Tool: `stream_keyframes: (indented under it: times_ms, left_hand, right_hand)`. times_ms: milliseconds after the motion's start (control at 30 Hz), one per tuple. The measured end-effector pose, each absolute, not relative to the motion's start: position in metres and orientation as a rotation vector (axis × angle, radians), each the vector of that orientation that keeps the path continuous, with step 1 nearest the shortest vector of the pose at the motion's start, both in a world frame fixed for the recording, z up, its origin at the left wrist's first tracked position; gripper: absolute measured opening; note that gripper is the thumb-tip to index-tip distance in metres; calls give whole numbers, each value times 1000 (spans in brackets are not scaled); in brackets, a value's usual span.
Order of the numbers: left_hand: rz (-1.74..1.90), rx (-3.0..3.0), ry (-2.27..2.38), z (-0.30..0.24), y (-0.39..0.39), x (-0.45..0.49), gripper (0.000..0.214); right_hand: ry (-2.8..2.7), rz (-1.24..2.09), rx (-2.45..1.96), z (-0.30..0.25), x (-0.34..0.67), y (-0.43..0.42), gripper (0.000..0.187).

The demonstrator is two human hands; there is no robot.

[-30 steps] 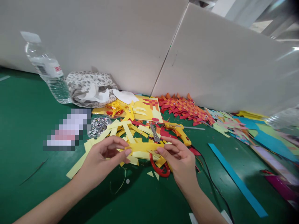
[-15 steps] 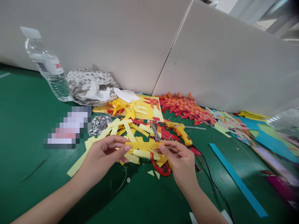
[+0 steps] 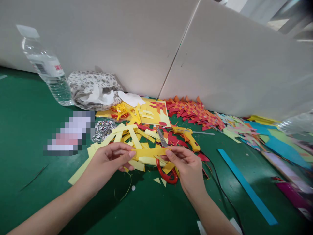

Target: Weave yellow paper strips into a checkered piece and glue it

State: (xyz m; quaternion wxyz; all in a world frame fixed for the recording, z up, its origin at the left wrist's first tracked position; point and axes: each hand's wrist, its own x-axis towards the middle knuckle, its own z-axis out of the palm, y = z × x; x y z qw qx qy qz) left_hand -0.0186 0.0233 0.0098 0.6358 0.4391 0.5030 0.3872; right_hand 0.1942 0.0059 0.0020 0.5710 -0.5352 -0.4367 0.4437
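A short yellow paper strip [image 3: 150, 152] is stretched level between my two hands. My left hand [image 3: 111, 160] pinches its left end between thumb and fingers. At the other end, my right hand [image 3: 186, 163] grips it the same way. Beneath and behind lies a heap of pale and deep yellow paper strips [image 3: 134, 135]. Red-handled scissors [image 3: 167, 179] rest just below the right fingers, their blades pointing away and partly covered by paper. Past my right hand lies a yellow glue gun [image 3: 188, 135] with a clear glue stick in its back.
A water bottle [image 3: 46, 68] and a patterned cloth bag [image 3: 95, 86] stand by the grey partition [image 3: 232, 58]. Googly eyes [image 3: 104, 130] lie in a bag at left. Woven red-orange paper fish [image 3: 193, 112] are piled behind. A blue strip [image 3: 246, 186] and a black cord [image 3: 221, 187] lie at right.
Both hands still hold the yellow strip, which now looks slightly bowed, its left end tilted a little lower. The whole view has shifted slightly; nothing else has visibly moved.
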Motion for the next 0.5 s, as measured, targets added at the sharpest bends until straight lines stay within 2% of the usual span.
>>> stream_keyframes:
  times_ms: [500]
  left_hand:
    - [889, 992, 1171, 12, 23, -17, 29]
  right_hand:
    - [-999, 1066, -1267, 1, 194, 6, 17]
